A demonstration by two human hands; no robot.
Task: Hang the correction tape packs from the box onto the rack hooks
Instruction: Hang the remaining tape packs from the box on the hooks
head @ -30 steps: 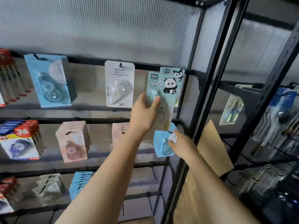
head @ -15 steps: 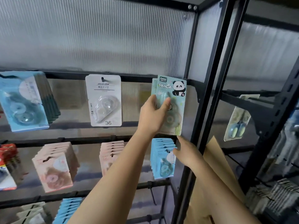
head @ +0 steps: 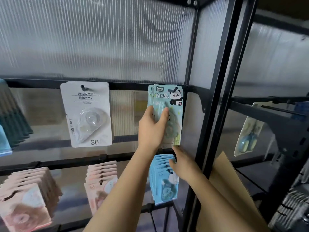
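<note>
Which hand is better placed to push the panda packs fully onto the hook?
Probably the left hand: it already holds the panda packs on the hook. The right hand is lower, beside the blue packs.

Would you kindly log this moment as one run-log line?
left hand: holds panda pack | pack: on hook | right hand: open, under pack | stage: seating pack

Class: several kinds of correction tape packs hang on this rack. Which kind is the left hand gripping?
The left hand grips the green panda packs on the top-right hook. The white pack and pink packs hang untouched.
</note>
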